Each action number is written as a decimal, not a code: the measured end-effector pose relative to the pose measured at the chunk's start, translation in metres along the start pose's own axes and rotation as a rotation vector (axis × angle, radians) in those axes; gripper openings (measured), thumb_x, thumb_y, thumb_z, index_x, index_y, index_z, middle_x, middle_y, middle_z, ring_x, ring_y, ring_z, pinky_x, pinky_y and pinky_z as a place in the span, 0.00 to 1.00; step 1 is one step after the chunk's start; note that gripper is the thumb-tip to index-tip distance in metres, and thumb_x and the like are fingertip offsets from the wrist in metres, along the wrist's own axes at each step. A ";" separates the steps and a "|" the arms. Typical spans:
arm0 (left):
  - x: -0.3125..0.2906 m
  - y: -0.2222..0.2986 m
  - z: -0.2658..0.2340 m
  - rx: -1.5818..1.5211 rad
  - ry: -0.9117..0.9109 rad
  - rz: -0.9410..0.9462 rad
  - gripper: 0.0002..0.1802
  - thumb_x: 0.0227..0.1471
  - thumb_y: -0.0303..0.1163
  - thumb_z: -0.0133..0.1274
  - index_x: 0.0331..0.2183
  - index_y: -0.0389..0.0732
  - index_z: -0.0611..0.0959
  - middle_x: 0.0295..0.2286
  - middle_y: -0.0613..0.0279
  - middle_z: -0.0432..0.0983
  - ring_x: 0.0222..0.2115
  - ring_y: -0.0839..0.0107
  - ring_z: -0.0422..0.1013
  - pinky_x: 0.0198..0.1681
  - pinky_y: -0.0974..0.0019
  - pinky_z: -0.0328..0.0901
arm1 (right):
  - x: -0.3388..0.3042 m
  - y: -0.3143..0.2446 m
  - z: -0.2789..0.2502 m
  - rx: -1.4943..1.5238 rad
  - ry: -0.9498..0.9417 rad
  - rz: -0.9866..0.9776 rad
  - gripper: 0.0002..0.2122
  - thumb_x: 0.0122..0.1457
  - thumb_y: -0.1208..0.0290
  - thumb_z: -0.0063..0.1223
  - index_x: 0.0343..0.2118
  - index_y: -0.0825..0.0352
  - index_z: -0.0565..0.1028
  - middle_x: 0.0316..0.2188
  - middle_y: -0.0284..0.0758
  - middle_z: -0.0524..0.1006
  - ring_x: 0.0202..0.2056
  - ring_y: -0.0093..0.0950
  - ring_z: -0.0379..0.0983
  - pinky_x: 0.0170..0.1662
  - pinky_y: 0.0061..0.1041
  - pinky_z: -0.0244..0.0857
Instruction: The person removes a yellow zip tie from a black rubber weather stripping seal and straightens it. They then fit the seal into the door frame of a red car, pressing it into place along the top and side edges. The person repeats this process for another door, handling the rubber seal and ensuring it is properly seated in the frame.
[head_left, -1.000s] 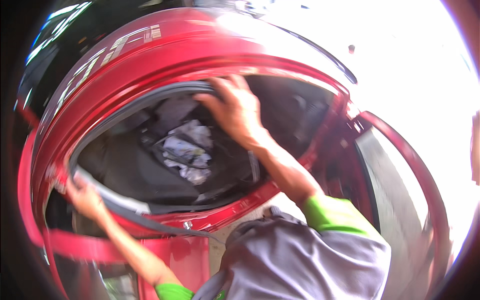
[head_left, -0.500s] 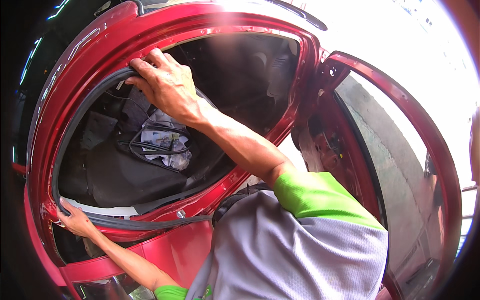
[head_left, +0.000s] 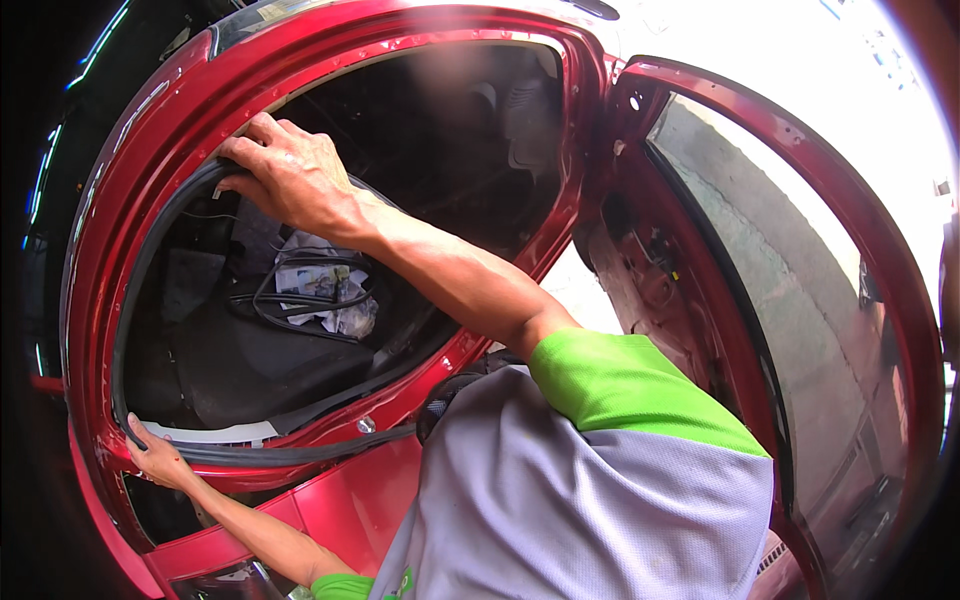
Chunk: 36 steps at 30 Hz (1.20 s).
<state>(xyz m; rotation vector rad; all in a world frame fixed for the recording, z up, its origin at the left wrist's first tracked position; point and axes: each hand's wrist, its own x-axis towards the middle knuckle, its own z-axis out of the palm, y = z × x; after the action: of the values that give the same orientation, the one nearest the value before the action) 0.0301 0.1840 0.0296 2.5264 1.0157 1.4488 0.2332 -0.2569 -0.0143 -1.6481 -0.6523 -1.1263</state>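
Note:
A long black rubber door seal (head_left: pixel 290 456) follows the left side of the red car's opening and runs on along its lower sill toward my body. High on that left side, my right hand (head_left: pixel 300 185) is closed on the seal, its fingers curled over the top against the red frame (head_left: pixel 95 260). At the lower left corner, my left hand (head_left: pixel 160 462) grips the seal where it bends, fingers against the frame. Part of the seal near my right hand is hidden behind the fingers.
Inside the car, a loose coil of black strip (head_left: pixel 300 312) lies on crumpled printed paper (head_left: pixel 322 275). A white strip (head_left: pixel 225 434) shows along the lower edge, near a metal striker (head_left: pixel 367 425). An open red door (head_left: pixel 850 175) with window glass stands to the right.
My viewpoint has shifted a little, so the car sits differently in the picture. My right hand appears slightly farther down along the seal's left side; my left hand stays at the lower corner.

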 end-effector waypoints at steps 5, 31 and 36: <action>0.004 -0.007 -0.001 0.053 -0.015 0.015 0.44 0.56 0.72 0.48 0.53 0.42 0.83 0.48 0.52 0.81 0.36 0.54 0.81 0.44 0.56 0.72 | -0.001 0.000 -0.002 0.057 0.000 0.013 0.17 0.53 0.62 0.67 0.45 0.59 0.79 0.46 0.37 0.75 0.43 0.41 0.76 0.42 0.41 0.74; -0.192 0.102 -0.029 -1.056 -0.408 -0.098 0.17 0.57 0.33 0.65 0.47 0.37 0.83 0.34 0.63 0.83 0.30 0.79 0.76 0.33 0.73 0.72 | -0.033 -0.141 -0.064 0.122 -0.788 0.319 0.20 0.58 0.66 0.69 0.50 0.70 0.80 0.36 0.32 0.83 0.35 0.21 0.79 0.41 0.20 0.72; -0.307 0.060 0.018 -1.127 -0.965 -0.315 0.05 0.59 0.31 0.59 0.33 0.41 0.84 0.22 0.74 0.75 0.23 0.83 0.69 0.27 0.72 0.65 | -0.048 -0.138 -0.076 0.088 -0.488 0.129 0.15 0.61 0.70 0.63 0.50 0.69 0.80 0.27 0.30 0.79 0.26 0.16 0.72 0.31 0.16 0.64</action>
<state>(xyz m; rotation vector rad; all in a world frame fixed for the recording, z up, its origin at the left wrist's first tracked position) -0.0302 -0.0317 -0.1894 1.6767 0.2350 0.3332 0.0705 -0.2730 0.0068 -1.8732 -0.8734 -0.5924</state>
